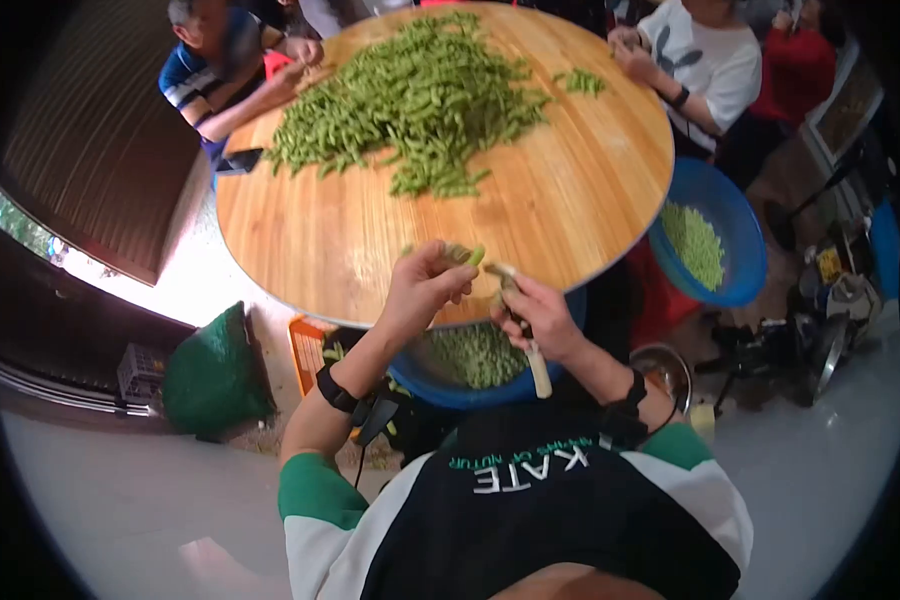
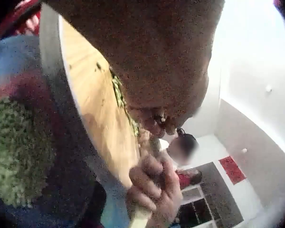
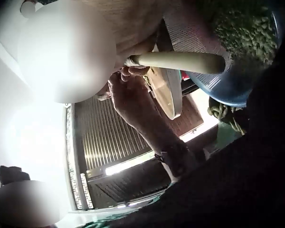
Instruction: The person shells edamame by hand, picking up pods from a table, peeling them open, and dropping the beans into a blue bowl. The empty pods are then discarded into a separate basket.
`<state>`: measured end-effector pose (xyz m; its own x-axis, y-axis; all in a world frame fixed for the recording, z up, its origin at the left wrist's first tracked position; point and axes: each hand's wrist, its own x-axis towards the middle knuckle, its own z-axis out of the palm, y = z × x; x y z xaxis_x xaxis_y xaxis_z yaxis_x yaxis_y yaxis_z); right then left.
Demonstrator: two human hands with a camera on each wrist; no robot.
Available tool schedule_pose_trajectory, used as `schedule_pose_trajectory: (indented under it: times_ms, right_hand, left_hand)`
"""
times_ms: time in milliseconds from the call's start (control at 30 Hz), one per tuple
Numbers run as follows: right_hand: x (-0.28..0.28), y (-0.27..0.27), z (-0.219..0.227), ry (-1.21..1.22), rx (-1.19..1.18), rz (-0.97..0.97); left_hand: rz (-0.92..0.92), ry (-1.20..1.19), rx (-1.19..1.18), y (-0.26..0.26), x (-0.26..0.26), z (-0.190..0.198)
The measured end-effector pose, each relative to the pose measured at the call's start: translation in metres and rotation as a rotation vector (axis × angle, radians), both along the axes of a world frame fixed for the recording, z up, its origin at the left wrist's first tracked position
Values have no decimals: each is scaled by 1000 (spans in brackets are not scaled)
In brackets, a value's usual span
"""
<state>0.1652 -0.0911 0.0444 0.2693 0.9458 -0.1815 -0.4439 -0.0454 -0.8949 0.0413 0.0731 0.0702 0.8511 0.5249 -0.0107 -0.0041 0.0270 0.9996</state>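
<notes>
Over the near edge of the round wooden table (image 1: 560,200), my left hand (image 1: 428,285) pinches a green bean pod (image 1: 477,256) between thumb and fingers. Close beside it, my right hand (image 1: 545,318) grips a small knife (image 1: 540,372) by its pale handle, the metal tip near the pod. The handle (image 3: 185,61) sticks out below the fist in the right wrist view. A big heap of green pods (image 1: 410,100) lies on the table beyond my hands. Under them stands a blue tub (image 1: 420,392) holding many small green pieces (image 1: 480,355).
Another blue tub (image 1: 740,275) with green pieces stands at the right. People sit around the far side, one beside a small pod pile (image 1: 580,81). A dark phone (image 1: 240,161) lies at the table's left edge. An orange crate (image 1: 308,350) and green sack (image 1: 218,375) are on the floor.
</notes>
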Motion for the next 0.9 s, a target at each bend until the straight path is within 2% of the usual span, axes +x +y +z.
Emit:
schedule_pose_trajectory:
  times_ms: [67,233,600,767,833,900]
  right_hand:
    - [-1,-1,1,161,74,47]
    - [-7,-5,2,286,161,135]
    - [-11,-4,-4,330,127,197]
    - [-13,-3,-4,268,111,170]
    - [-15,-3,-7,230,109,160]
    - [-15,-3,-7,190,110,149]
  left_hand:
    - [-15,25,-243,-16,-7,-5]
    - [59,-7,-374,-28,-12,-31]
    - [46,-5,-342,-29,-21,-36]
    - [35,27,-242,-31,-25,-34]
    - [39,-82,-225,-31,-26,-41]
    - [-5,-63,-309,-25,-28,-39]
